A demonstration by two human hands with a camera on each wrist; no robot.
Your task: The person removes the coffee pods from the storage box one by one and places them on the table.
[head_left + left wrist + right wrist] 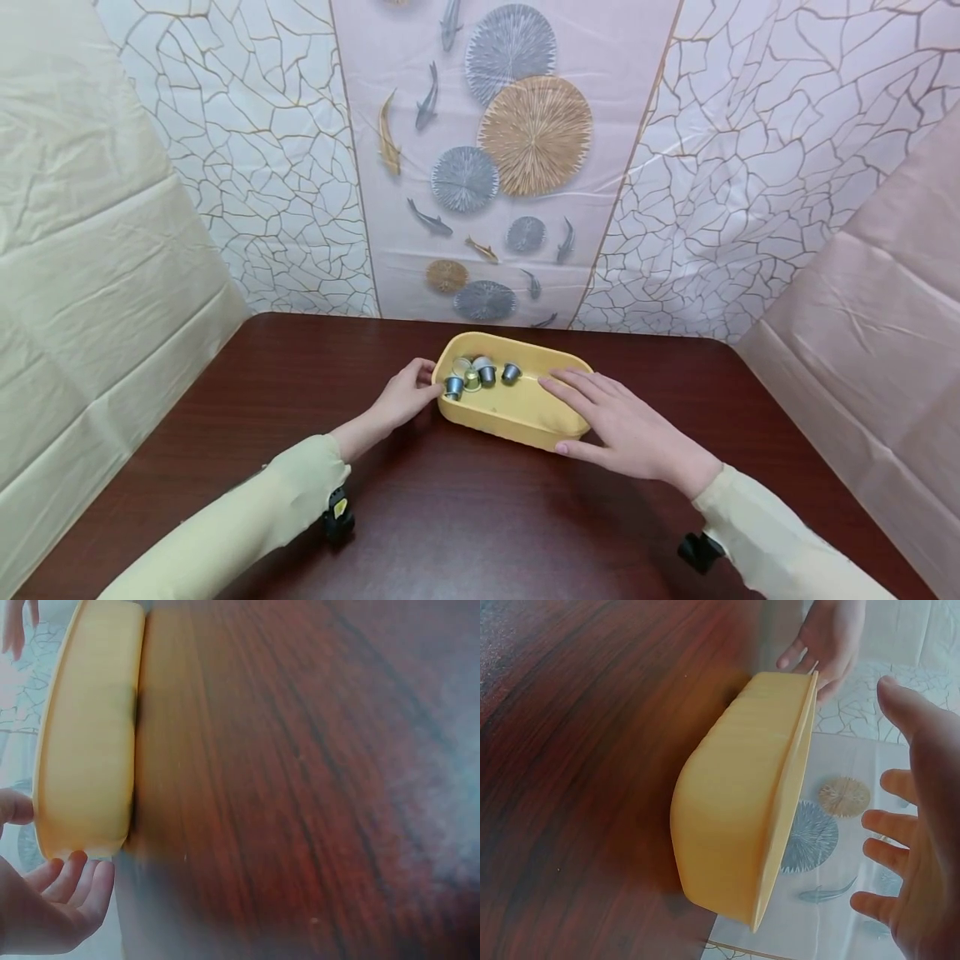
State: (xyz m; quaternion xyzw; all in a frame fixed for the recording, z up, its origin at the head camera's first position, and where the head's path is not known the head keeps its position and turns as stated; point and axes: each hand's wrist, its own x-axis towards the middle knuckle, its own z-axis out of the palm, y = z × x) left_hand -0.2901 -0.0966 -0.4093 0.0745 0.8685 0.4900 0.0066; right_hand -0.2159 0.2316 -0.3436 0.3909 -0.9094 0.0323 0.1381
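Observation:
A yellow plastic tray (517, 408) with raised walls lies on the table, holding several coffee capsules (487, 375) bunched toward its left half. My left hand (405, 396) grips the tray's left end, the thumb at the rim and the fingers (69, 879) against the outer wall. Over the tray's right end hovers my right hand (618, 421), fingers spread and nothing in it. The right wrist view has this hand (922, 832) apart from the tray's rim. A blue capsule (454, 386) sits nearest the left thumb; a dark one (511, 373) lies farther right.
The dark brown wooden table (465, 517) spreads around the tray. A patterned cloth wall (480, 233) rises behind the table's back edge, and pale cloth panels (97, 275) flank both sides. Each forearm carries a black wrist camera (337, 517).

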